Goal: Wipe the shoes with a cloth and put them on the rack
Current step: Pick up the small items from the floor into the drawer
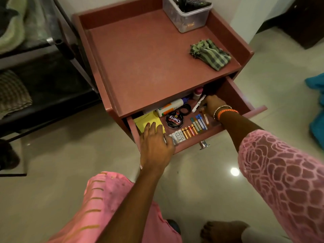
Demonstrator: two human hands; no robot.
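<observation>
Reddish-brown laminate cabinet (149,67) with raised rim, its drawer (233,95) pulled open toward the near side. Clear plastic tub (187,16) sits at the far right corner of the top; green checked cloth (211,54) lies crumpled on the top's right edge, untouched. Left hand (156,146) rests with fingers flat on yellow paper (147,121) at the drawer's near left. Right hand (213,106) reaches deep on the right, fingertips curled among small items beside a white marker (198,104); grip can't be told. Black polish tin (174,120) in the drawer's middle, batteries (182,135) along the front.
</observation>
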